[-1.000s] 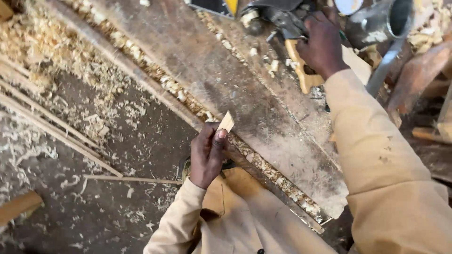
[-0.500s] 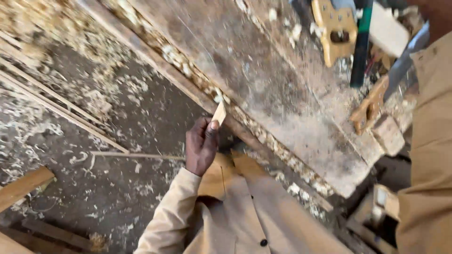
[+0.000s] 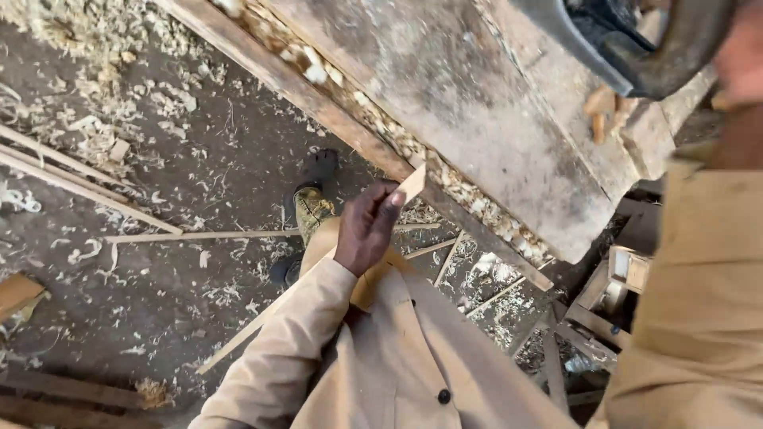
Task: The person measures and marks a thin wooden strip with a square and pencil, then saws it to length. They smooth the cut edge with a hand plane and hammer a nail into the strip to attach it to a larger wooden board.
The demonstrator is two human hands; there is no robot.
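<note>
My left hand [image 3: 364,230] pinches a small pale wood chip [image 3: 412,184] between thumb and fingers, just below the near edge of a worn wooden workbench [image 3: 493,119]. The chip's tip nearly touches the bench's edge rail. My right hand [image 3: 743,59] is a blur at the top right corner, against a dark curved tool part [image 3: 675,48] that lies on the bench. Its grip is not clear. Both arms wear tan sleeves.
Wood shavings fill the groove along the bench edge [image 3: 469,202] and cover the dirt floor [image 3: 159,238]. Thin wooden strips [image 3: 199,235] lie on the floor. My shoe [image 3: 318,168] stands near the bench. Wooden boxes and scrap [image 3: 624,274] sit under the bench's right end.
The view has dropped toward the floor and my body. My left hand keeps the chip at the bench edge. The yellow tool has left the view; my right hand now shows at top right.
</note>
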